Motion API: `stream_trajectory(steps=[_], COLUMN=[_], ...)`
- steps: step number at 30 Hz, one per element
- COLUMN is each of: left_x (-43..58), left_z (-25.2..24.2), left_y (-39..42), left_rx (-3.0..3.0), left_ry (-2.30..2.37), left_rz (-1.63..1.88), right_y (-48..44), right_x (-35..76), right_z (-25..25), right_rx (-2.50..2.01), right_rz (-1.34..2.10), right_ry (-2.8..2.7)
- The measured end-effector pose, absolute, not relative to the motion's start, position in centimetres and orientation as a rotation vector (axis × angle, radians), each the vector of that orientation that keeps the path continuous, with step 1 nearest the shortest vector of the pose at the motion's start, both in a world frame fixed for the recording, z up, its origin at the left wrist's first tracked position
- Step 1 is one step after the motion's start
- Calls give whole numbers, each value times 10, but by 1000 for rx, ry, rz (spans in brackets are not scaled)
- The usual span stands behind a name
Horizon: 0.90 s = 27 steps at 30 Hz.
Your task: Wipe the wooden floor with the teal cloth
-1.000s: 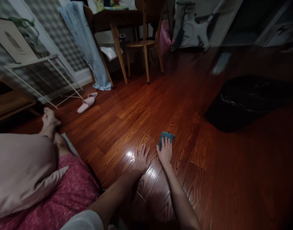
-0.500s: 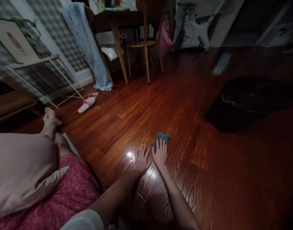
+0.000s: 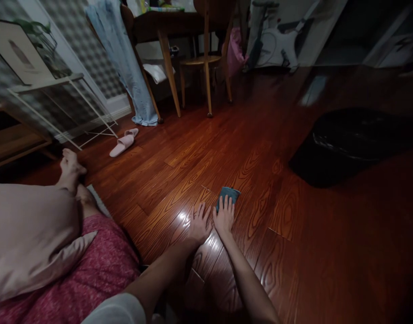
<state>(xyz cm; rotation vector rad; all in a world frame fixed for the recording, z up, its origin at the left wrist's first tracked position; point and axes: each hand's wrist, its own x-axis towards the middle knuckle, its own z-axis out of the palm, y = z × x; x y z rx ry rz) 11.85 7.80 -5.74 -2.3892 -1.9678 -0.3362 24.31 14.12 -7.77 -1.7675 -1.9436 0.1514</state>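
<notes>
Pressing the teal cloth (image 3: 231, 192) to the glossy wooden floor (image 3: 179, 157) seems to be the step in hand, with the cloth lying just right of centre in the lower half of the frame. The right hand (image 3: 224, 220) has its fingers straight and laid over the cloth's near part, not curled around it; whether the thumb catches an edge, I cannot tell. The left hand (image 3: 200, 223), just beside it, rests on the boards with fingers spread and grasps nothing, apparently as a prop. To do this well, the pressure should come evenly through all the right fingers, since the cloth's far edge reaches past the fingertips and could fold under if pushed forward. Setting the palm more fully over the cloth would likely give steadier contact. The left hand makes a sound support, but stands so near that a leftward stroke would probably bump it. The black bin (image 3: 316, 166), at the right of the frame, lies well apart from both hands.
</notes>
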Motion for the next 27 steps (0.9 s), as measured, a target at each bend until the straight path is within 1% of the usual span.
stream_trajectory(steps=[3, 9, 12, 19, 22, 27], left_x=[119, 119, 119, 118, 118, 119], left_z=[-58, -59, -58, -58, -59, -60], left_y=[78, 77, 77, 78, 78, 78], left_rx=[-2387, -2382, -2380, -2367, -2367, -2379], left_ry=[-1957, -1950, -1953, -1942, -1952, -1948], left_rz=[-337, -382, -383, -337, -326, -352], right_y=[145, 167, 163, 139, 145, 162], right_x=[248, 291, 283, 234, 246, 277], right_z=[-81, -86, -85, -82, -82, -83], right_rx=[-1750, -1938, -1940, -1767, -1762, -1899], right_rz=[151, 102, 104, 168, 159, 139], right_ry=[-1965, -1769, -1749, -1995, -1983, -1816])
